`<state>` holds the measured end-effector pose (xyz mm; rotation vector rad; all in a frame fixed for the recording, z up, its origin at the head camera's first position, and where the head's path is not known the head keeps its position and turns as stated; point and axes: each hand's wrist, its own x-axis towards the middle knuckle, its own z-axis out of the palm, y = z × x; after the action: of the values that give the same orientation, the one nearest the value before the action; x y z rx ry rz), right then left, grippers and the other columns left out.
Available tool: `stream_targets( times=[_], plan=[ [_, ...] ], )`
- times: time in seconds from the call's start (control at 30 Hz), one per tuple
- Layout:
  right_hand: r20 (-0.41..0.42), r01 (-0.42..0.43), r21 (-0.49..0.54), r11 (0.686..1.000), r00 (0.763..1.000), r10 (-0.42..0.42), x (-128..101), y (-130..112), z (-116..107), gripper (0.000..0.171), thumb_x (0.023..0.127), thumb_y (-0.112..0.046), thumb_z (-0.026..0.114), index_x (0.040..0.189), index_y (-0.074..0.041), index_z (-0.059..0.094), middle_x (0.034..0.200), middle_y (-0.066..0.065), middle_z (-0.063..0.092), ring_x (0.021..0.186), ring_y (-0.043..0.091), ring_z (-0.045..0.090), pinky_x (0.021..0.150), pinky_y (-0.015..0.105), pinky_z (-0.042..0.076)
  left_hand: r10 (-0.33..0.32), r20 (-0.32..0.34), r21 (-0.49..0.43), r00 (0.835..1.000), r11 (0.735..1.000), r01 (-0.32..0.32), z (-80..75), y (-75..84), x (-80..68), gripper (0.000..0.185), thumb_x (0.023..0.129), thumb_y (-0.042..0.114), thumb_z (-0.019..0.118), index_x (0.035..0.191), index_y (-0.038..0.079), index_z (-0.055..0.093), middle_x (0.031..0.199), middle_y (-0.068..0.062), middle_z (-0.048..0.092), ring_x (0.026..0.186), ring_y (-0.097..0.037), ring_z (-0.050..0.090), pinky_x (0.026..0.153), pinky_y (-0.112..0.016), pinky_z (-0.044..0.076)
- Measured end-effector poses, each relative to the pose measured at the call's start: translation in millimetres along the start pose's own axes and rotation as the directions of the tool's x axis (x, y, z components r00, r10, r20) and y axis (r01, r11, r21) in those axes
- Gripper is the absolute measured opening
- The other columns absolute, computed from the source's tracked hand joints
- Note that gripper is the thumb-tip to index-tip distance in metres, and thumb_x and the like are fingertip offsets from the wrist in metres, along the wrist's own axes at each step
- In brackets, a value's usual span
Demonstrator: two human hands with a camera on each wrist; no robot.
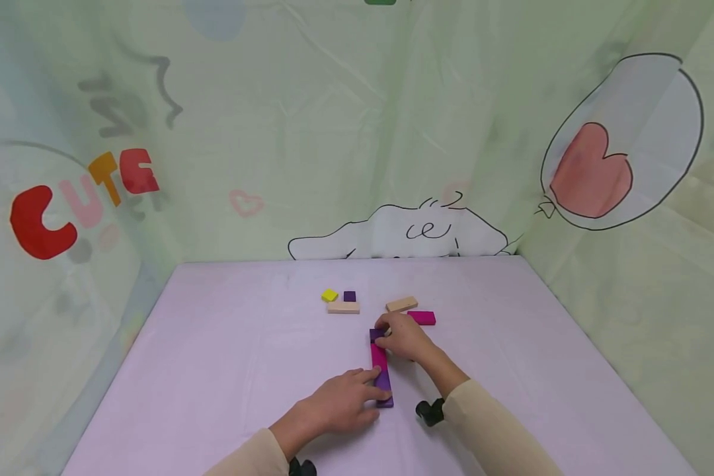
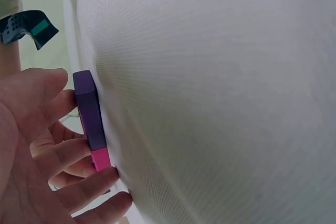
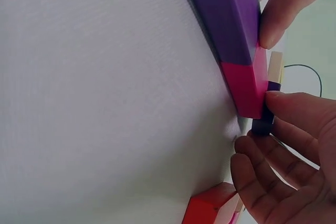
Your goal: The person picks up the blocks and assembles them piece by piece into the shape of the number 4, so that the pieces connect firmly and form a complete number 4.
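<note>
In the head view a purple block (image 1: pixel 383 383), a pink block (image 1: pixel 379 356) and a dark purple block (image 1: pixel 376 334) lie end to end in a row on the table. My right hand (image 1: pixel 406 336) pinches the dark purple block at the far end between thumb and fingers. From the left side, my left hand (image 1: pixel 346 400) touches the purple and pink blocks with outstretched fingertips. The left wrist view shows its fingers along the side of the purple block (image 2: pixel 90 111). In the right wrist view the dark block (image 3: pixel 263 121) is partly hidden by fingers.
Beyond the row lie a yellow block (image 1: pixel 330 295), a small dark purple block (image 1: pixel 350 296) and a plain wooden block (image 1: pixel 343 308). Another wooden block (image 1: pixel 401 304) and a pink block (image 1: pixel 422 318) lie farther right. A red block (image 3: pixel 211 204) shows low in the right wrist view.
</note>
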<state>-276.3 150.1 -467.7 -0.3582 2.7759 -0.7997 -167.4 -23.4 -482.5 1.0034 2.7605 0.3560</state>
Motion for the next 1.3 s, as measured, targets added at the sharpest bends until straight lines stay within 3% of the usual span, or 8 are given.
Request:
stream_targets(
  times=[0.3, 1.3],
  plan=[
    [0.016, 0.006, -0.010, 1.000, 1.000, -0.006, 0.5, 0.9, -2.3, 0.024, 0.091, -0.012, 0.078, 0.114, -0.007, 0.073, 0.110, 0.009, 0.072, 0.098, 0.021, 0.066, 0.092, 0.042, 0.060, -0.028, 0.018, -0.013, 0.999, 1.000, 0.029, -2.9, 1.7, -0.8, 0.039, 0.098, 0.035, 0.068, 0.137, 0.036, 0.068, 0.159, -0.001, 0.049, 0.143, -0.024, 0.052, 0.115, -0.037, 0.046],
    [0.028, 0.002, -0.005, 1.000, 1.000, -0.001, 5.8, 3.5, 1.7, 0.017, 0.094, -0.009, 0.073, 0.111, -0.006, 0.075, 0.110, 0.010, 0.073, 0.097, 0.022, 0.066, 0.091, 0.041, 0.061, -0.028, 0.023, -0.006, 0.999, 1.000, 0.029, -5.2, 1.8, -1.5, 0.039, 0.098, 0.035, 0.067, 0.137, 0.036, 0.068, 0.159, -0.002, 0.049, 0.143, -0.025, 0.052, 0.115, -0.037, 0.047]
  ],
)
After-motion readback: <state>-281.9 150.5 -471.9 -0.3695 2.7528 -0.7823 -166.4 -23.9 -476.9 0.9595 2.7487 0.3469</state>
